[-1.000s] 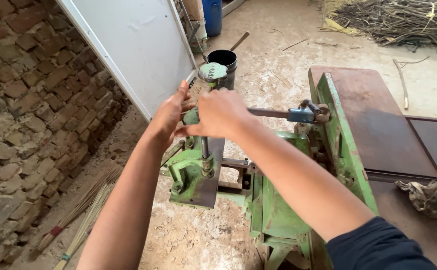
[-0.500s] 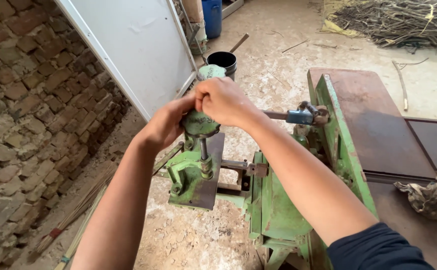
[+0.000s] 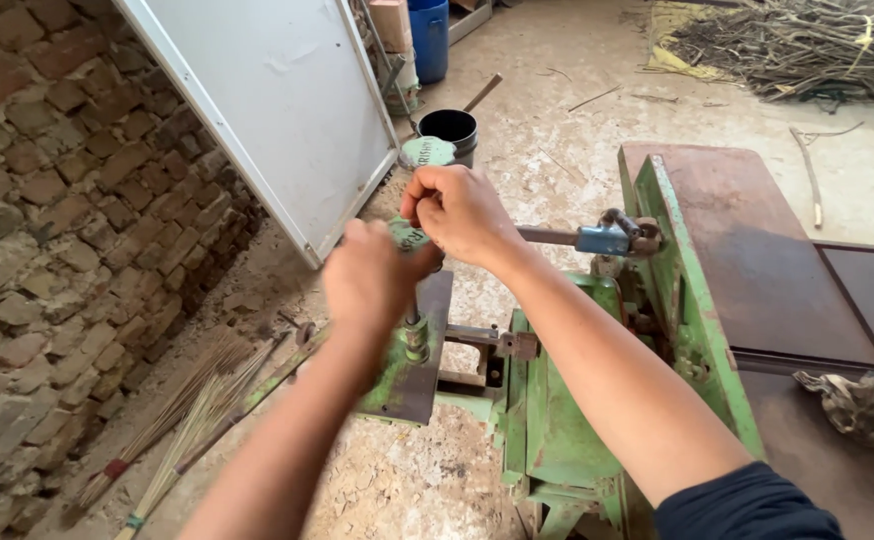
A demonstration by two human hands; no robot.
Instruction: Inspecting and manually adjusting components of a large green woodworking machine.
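Both fists clamped on the green handwheel (image 3: pixel 409 236): left hand (image 3: pixel 367 280) swung round to the near-left, right hand (image 3: pixel 459 212) now on top, mid-turn.

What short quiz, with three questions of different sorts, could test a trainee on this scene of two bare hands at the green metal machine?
1. True or false: both hands are at the round green handwheel on the side of the green metal machine.
2. What stands on the ground beyond the hands? A) a black bucket with a wooden stick in it B) a red ladder C) a glass bottle
3. Fill in: the straw broom lies at the foot of the ___ wall.

Key:
1. True: the left hand and the right hand are both on it.
2. A, the black bucket.
3. Brick.
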